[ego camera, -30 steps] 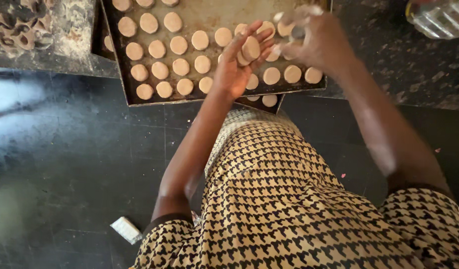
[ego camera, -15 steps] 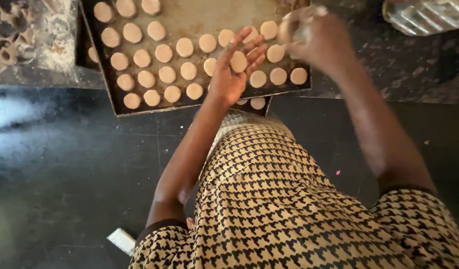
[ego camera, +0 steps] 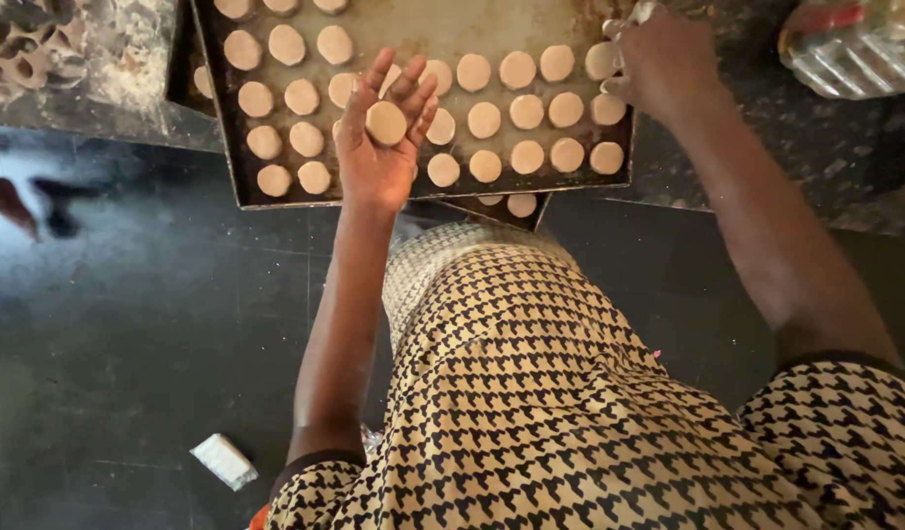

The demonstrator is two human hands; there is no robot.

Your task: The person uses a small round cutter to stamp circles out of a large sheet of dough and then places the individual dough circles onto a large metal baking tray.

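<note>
Pale tan dough round (ego camera: 386, 123) lies flat on my left hand (ego camera: 379, 147), which is held palm up with the fingers spread, so that grip is apart and the round merely rests on it, above the middle of the dark baking tray (ego camera: 413, 22) at the top centre of the frame. I see my right hand (ego camera: 664, 61) at the tray's upper right edge, its grip curled together around a small pale cutter-like thing that I cannot make out clearly. Rows of dough rounds (ego camera: 527, 106) cover the tray, which sits on a dark speckled surface (ego camera: 845, 157). A clear plastic container (ego camera: 855, 49) stands in the upper right corner. Lower in the frame I see my houndstooth garment (ego camera: 531, 393), the dark floor (ego camera: 129, 324), and a small white wrapped object (ego camera: 223, 461) at lower left.
</note>
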